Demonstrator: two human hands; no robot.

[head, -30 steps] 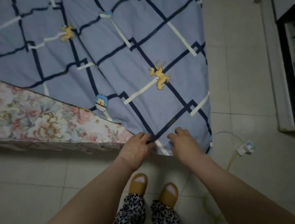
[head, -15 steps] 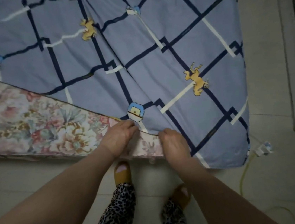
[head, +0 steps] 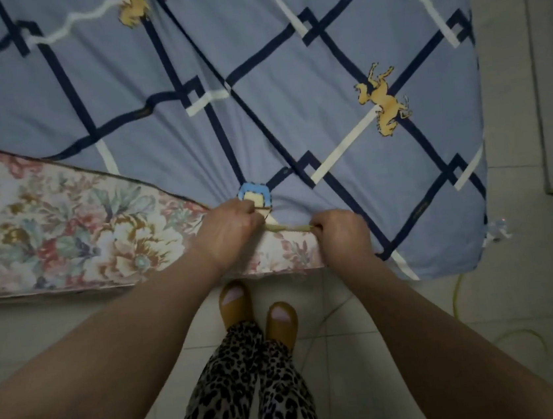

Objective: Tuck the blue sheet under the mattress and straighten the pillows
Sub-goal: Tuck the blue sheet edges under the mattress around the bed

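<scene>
The blue sheet (head: 288, 80), patterned with dark navy and white lines and small yellow figures, covers most of the floral mattress (head: 56, 227). The mattress's near left side and front edge show bare. My left hand (head: 232, 229) grips the sheet's edge at the mattress's top edge, beside a small blue figure. A short way to the right, my right hand (head: 341, 233) grips the same edge, which is pulled taut between them. The sheet's right corner hangs down over the mattress corner. No pillows are in view.
I stand on a pale tiled floor (head: 535, 283), my feet in yellow slippers (head: 257, 311) close to the bed. A yellow-green cable (head: 457, 295) and a white plug (head: 496, 230) lie by the bed corner. A white cabinet (head: 552, 74) stands to the right.
Both hands have lifted the sheet's hanging edge from low on the mattress side up to the top edge, baring more of the floral side. The view has moved closer to the bed.
</scene>
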